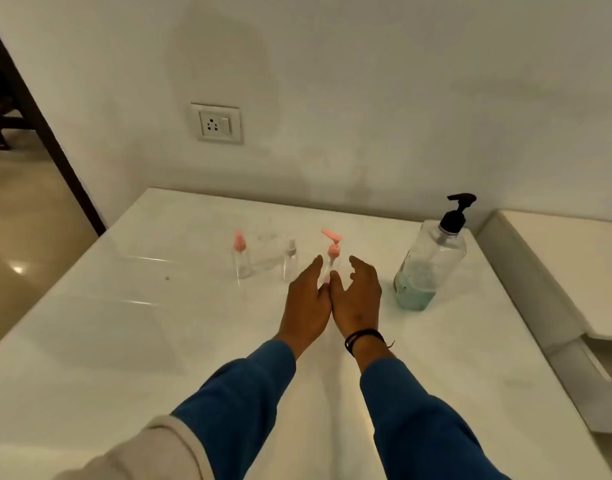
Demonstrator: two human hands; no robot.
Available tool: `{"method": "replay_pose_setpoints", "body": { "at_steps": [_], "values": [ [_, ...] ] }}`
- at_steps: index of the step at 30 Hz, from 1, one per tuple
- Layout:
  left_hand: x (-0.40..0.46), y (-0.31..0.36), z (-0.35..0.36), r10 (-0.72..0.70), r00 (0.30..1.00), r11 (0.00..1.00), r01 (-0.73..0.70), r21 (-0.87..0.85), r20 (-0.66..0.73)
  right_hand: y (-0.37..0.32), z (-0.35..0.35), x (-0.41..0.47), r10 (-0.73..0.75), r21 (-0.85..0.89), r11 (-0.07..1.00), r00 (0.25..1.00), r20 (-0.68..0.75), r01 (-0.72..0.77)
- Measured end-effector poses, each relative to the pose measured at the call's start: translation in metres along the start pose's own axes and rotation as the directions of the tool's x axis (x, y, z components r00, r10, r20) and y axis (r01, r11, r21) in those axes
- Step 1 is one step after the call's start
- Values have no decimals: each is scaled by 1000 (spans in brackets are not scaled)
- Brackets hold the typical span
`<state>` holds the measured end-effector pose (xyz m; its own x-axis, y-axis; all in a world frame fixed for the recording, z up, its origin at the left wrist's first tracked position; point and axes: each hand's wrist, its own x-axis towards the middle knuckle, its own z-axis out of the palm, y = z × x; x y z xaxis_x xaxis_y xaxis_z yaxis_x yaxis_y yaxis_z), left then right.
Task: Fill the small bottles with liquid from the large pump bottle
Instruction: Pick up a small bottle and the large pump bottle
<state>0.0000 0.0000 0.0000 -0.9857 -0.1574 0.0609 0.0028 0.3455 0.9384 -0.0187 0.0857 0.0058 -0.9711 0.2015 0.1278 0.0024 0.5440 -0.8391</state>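
White wall with a socket (217,124) stands behind the white worktop (124,306). Both my hands reach out side by side with fingers loose and spread — my left hand (306,301) and my right hand (358,296) sit on each side of a small clear bottle with a pink pump (333,252), not gripping it. Two more small bottles (241,259) (290,259) stand to its left. At the right stands the large pump bottle (430,261) — blue-green liquid low inside.
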Motion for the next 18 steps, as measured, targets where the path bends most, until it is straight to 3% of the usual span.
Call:
{"method": "replay_pose_setpoints", "body": {
  "at_steps": [9,18],
  "values": [
    [32,-10,14,-63,996,998,64,-21,65,12,13,27,86,111,989,992,88,-95],
    [27,0,14,-58,997,998,56,38,56,2,2,19,77,84,993,996,46,-80]
  ]
}}
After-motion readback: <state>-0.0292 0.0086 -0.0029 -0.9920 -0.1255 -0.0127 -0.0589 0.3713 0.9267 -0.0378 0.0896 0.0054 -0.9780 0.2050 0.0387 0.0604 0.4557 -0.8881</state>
